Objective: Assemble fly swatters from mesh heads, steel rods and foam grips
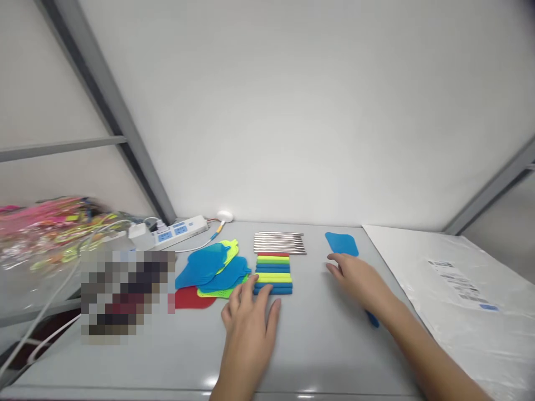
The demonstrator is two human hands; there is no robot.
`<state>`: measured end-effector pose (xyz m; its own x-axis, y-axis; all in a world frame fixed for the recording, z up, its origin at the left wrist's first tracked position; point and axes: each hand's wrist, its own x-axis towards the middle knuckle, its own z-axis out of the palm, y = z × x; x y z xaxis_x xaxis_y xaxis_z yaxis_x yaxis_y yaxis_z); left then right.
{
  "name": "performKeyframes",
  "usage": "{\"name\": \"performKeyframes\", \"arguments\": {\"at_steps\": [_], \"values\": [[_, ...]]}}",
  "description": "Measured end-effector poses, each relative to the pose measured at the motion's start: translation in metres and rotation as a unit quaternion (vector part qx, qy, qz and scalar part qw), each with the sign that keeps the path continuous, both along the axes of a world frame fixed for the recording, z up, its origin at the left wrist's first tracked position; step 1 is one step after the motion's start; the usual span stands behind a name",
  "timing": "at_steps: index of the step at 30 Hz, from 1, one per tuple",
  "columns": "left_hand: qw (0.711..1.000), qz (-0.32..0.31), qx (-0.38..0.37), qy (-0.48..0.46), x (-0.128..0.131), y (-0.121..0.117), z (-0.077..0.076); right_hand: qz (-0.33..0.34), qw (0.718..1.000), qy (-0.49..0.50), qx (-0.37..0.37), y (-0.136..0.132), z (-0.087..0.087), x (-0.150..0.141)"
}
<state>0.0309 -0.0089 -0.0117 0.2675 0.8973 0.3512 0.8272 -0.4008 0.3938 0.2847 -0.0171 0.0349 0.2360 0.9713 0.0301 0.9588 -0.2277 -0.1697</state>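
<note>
Blue, slender cylindrical tubes are risking rolling askew: we're resting spread left fingers there, right fingers hovering released.

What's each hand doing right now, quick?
Left hand: open, fingers spread, fingertips at the coloured tubes.
Right hand: by the blue sheet; whether it grips anything can't be told.

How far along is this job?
Perhaps one item looks done: a blue flap and blue handle, any join hidden by the arm. The left hand is at the coloured tubes; the right hand appears empty. Seemingly left: separate metal rods, tubes and flat shapes.
</note>
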Motion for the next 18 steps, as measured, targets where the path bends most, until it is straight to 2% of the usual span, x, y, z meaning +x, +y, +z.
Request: {"name": "performKeyframes", "arguments": {"at_steps": [2,5,8,10,13,18], "values": [[1.0,0.013,-0.02,-0.003,-0.003,-0.004,0.004,0.057,0.998,0.008,-0.022,0.028,0.008,-0.005],[0.999,0.0,-0.03,-0.012,-0.003,-0.011,0.007,0.098,0.995,0.024,-0.005,0.086,0.014,-0.013],[0.999,-0.008,-0.041,-0.027,-0.001,-0.016,0.007,0.134,0.99,0.035,0.014,0.144,0.01,-0.025],[0.998,-0.006,-0.048,-0.036,0.0,-0.017,0.005,0.165,0.985,0.041,0.015,0.172,0.002,-0.034],[0.997,-0.014,-0.064,-0.038,0.0,-0.014,-0.001,0.216,0.975,0.049,0.001,0.197,-0.012,-0.042],[0.997,-0.024,-0.064,-0.046,0.001,-0.01,-0.013,0.269,0.959,0.079,-0.038,0.213,-0.026,-0.041]]}}
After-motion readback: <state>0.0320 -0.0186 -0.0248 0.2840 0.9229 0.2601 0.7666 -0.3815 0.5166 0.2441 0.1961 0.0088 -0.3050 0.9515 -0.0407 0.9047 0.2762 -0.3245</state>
